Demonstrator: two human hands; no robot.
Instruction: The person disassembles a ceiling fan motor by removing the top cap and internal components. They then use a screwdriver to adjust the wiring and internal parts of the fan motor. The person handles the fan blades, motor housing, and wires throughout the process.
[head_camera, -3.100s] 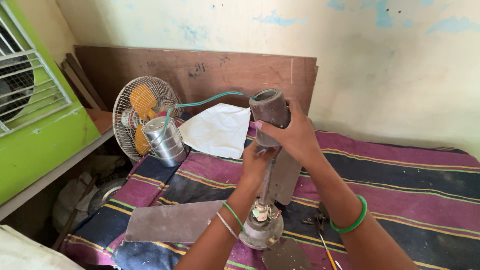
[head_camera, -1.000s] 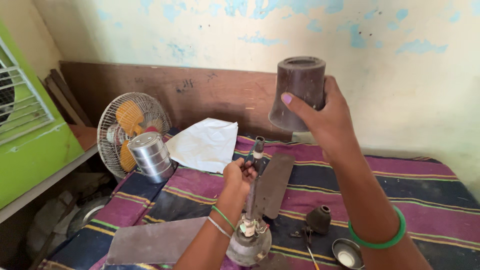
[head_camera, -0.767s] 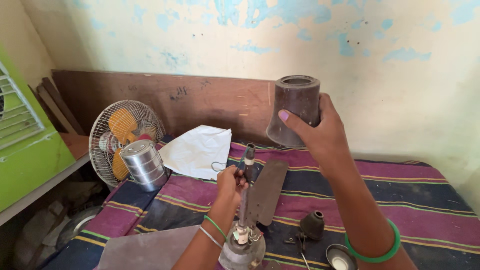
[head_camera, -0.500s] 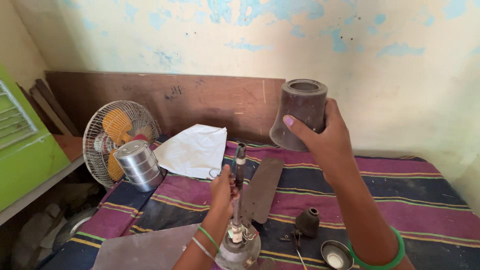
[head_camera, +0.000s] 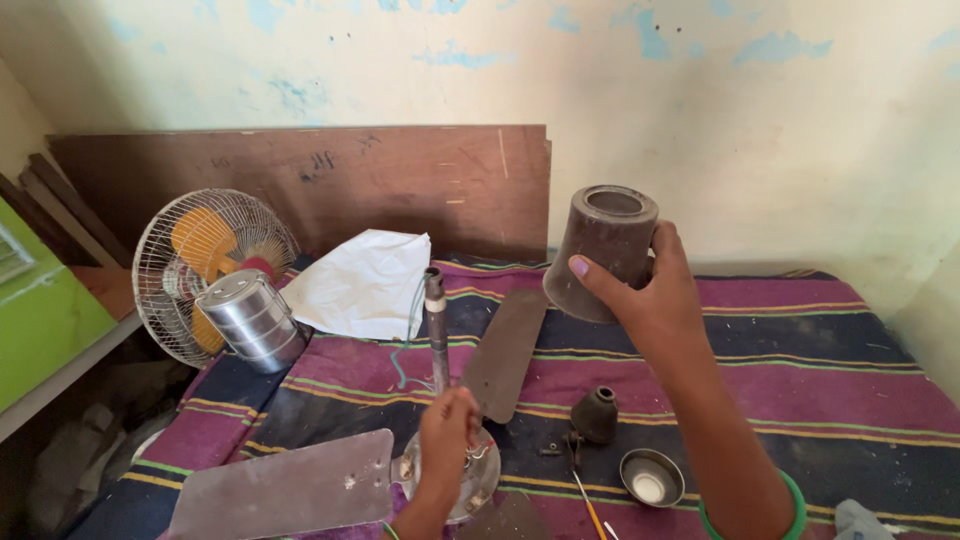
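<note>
Peeling pale wall behind, striped blanket as the surface. Right hand is wrapped around a dark conical fan canopy, held up at about 1 o'clock. Left hand is clamped low on the upright downrod of the fan motor, dead centre. Canopy looks rigid and lightish, easiest gripped round its wall. Loose fan blades crowd the base; more open room at 3 o'clock.

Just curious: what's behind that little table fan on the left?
Behind the table fan a brown wooden board leans against the wall. The fan's own rear is hidden.
</note>
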